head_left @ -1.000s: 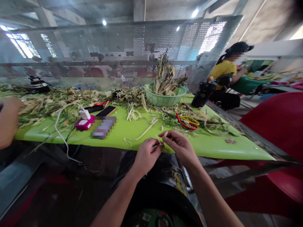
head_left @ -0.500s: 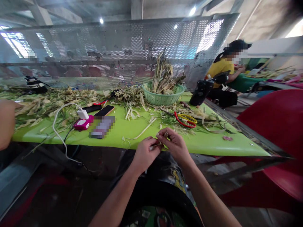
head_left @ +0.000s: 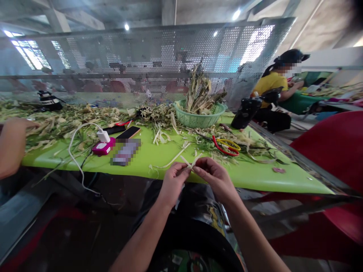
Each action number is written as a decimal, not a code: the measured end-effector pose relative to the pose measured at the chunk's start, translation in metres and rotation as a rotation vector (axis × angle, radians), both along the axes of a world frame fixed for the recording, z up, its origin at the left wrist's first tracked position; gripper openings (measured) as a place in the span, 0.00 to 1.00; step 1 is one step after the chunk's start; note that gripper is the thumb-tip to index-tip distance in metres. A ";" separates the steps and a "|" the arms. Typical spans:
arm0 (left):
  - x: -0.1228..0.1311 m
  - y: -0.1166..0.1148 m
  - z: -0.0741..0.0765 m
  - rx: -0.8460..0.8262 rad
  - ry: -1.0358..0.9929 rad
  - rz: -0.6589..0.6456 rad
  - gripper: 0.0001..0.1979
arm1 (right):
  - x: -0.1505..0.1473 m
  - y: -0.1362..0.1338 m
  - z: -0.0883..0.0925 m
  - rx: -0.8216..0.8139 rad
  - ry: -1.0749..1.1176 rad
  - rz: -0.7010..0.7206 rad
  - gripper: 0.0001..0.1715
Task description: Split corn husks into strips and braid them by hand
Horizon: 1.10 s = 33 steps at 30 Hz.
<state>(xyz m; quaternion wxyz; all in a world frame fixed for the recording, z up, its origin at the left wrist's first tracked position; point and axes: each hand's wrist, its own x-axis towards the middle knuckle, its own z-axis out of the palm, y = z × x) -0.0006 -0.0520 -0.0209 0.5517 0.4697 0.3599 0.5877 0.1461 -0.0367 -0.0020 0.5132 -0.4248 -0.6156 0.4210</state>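
Observation:
Pale strips of dried plant leaf [head_left: 191, 164] cross in a small X between my two hands, above the table's front edge. My left hand [head_left: 175, 182] pinches them from the left, thumb against fingers. From the right, my right hand [head_left: 213, 174] pinches the same strips, its fingertips close to the left ones. Just beyond my hands a long pale leaf strip [head_left: 176, 156] lies on the green tabletop [head_left: 153, 153]. To the right rest scissors [head_left: 227, 146] with red and yellow handles, among leaf scraps.
A green basket [head_left: 200, 120] holds dried leaves; a black bottle [head_left: 246, 113] stands beside it. Leaf heaps [head_left: 70, 117], phones [head_left: 129, 132] and a pink power block [head_left: 102, 147] with a cable lie left. A co-worker's arm [head_left: 11, 145] reaches in. Red chair [head_left: 334, 147] at right.
My hands have turned so that the crossed strip ends now show upright between my fingertips. The whole view has shifted slightly. The co-worker's hand at left shows more.

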 end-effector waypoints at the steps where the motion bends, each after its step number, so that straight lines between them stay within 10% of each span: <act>1: 0.000 0.000 0.001 -0.028 -0.034 -0.029 0.13 | 0.001 0.000 -0.001 0.005 -0.031 -0.021 0.15; 6: 0.000 -0.002 0.002 -0.157 -0.190 -0.187 0.13 | 0.003 0.000 -0.005 0.024 -0.025 -0.082 0.13; 23: 0.003 -0.001 0.003 -0.239 -0.461 -0.042 0.15 | -0.009 -0.011 -0.011 -0.008 -0.045 0.043 0.12; 33: 0.000 0.002 0.001 -0.246 -0.378 -0.008 0.14 | -0.005 -0.016 -0.002 0.447 -0.383 0.016 0.15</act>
